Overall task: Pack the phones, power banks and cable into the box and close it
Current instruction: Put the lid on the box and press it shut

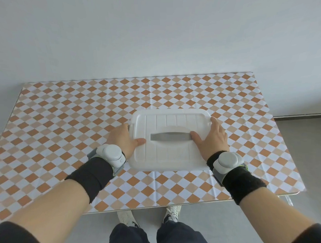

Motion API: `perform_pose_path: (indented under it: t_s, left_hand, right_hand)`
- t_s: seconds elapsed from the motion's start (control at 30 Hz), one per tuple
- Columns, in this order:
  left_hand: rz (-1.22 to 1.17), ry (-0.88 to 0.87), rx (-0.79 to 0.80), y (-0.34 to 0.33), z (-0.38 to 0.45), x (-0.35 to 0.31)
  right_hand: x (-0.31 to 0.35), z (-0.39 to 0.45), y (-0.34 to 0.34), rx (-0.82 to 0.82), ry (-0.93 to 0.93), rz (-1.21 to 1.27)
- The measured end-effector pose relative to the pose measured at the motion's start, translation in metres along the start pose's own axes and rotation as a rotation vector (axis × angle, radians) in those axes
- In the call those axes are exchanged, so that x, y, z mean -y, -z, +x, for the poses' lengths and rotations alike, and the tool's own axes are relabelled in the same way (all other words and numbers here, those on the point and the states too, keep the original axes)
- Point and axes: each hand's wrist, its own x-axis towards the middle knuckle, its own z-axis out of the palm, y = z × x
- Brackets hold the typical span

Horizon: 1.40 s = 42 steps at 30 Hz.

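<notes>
Head view: a person looks down at a white box [170, 141] on a table [65, 118] with an orange and white checked cloth.
Box: it sits near the middle of the table, a bit toward the person. Its lid [174, 121] is on top and looks flat. Its long side runs from left to right.
Handle: a grey strip [170, 136] lies flat in the middle of the lid, also running left to right.
Phones, power banks and cable: none can be seen on the table. I think they are inside the box, but the lid hides them.
Left hand [121, 140]: it holds the left end of the box. The thumb lies on the lid and the fingers go down over the edge.
Right hand [211, 139]: it holds the right end of the box. The thumb lies on the lid by the handle and the fingers curl over the far right edge.
Wrists: each has a white and grey band gadget and a black cuff.
Key point: the box lies right between the 2 hands, 1 hand at each short end, both about as near as the other.
Step now: I think the hands press the lid down to snap it shut.
How far: nearly done, it seems.
Watch out: 1 corner of the lid may not click in.
</notes>
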Motion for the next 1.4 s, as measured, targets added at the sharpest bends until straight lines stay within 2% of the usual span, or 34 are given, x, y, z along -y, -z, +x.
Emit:
perform_pose_path:
  t_s: [0.1,0.23,0.4,0.6,0.77,0.93,1.2,1.4]
  left_hand:
    - [0.065,-0.035,-0.038,0.001,-0.002,-0.005]
    - [0.082,0.007,0.008,0.004,-0.002,-0.008]
    - [0.103,-0.071,0.024,0.006,0.0,-0.018]
    - [0.083,-0.072,0.081,0.01,-0.001,-0.022]
    - [0.13,-0.021,0.119,0.011,0.0,-0.02]
    - [0.133,0.013,0.127,0.01,0.002,-0.021]
    - [0.18,-0.036,0.16,0.014,0.005,-0.021]
    - [0.153,-0.038,0.185,0.013,0.007,-0.017]
  right_hand:
    - [-0.004,0.004,-0.001,0.018,-0.014,0.01]
    - [-0.011,0.008,0.001,0.045,-0.013,0.028]
    - [-0.028,0.012,0.007,0.063,-0.064,0.076]
    - [-0.028,0.013,0.007,0.109,-0.079,0.091]
    - [-0.027,0.016,0.005,0.077,-0.059,0.015]
    - [-0.025,0.02,0.005,0.113,-0.077,-0.024]
    - [-0.014,0.013,0.011,0.125,-0.069,-0.132]
    - [-0.014,0.011,0.014,0.131,-0.058,-0.115]
